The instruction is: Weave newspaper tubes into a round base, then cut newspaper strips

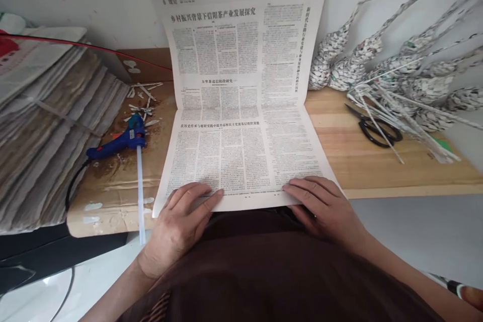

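Note:
A newspaper sheet (222, 105) lies spread on the wooden table, its upper part leaning up against the wall behind a crease. My left hand (183, 214) rests on the sheet's lower left edge, fingers lying on the paper and slightly apart. On the lower right edge is my right hand (320, 204), fingers laid on the paper with the thumb below the edge. Neither hand shows a grip around an object. The near edge of the sheet reaches the dark clothing at my waist.
Left of the sheet are a blue glue gun (121, 142), paper scraps (145, 95) and a tall newspaper stack (53, 131). On the right lie black scissors (379, 131), thin paper sticks (407, 115) and several woven paper pieces (350, 60). The table's front edge (407, 191) shows at right.

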### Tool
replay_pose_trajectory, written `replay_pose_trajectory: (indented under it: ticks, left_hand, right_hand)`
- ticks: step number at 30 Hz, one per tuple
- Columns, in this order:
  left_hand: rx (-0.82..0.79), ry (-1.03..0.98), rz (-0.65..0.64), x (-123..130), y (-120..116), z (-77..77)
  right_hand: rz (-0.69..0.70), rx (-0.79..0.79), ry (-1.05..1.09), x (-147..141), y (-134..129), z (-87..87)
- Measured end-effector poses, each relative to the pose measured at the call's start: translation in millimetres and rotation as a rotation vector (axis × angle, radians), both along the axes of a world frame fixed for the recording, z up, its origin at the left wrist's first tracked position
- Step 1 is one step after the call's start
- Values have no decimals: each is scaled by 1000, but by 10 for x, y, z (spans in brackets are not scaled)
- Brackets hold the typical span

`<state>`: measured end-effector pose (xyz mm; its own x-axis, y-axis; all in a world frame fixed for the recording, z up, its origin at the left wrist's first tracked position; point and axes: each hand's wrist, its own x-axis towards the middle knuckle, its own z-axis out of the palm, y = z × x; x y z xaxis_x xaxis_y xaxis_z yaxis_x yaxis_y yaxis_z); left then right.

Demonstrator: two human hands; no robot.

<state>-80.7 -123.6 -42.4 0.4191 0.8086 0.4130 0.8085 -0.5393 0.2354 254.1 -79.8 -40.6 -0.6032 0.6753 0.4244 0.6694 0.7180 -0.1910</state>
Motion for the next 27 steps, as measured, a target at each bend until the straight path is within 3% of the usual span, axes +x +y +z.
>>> replay_pose_trajectory:
  ticks: [6,18,27]
  left_hand:
    - [31,-3,-12,-38,49,0]
    - [1,-16,10,5,148,4]
    - [-33,-8,0,-4,124,27]
  right_hand:
    - [10,-2,-25,5,12,15]
    - [-114,-5,5,-117,72,27]
    - [-30,-83,-29,-17,68,96]
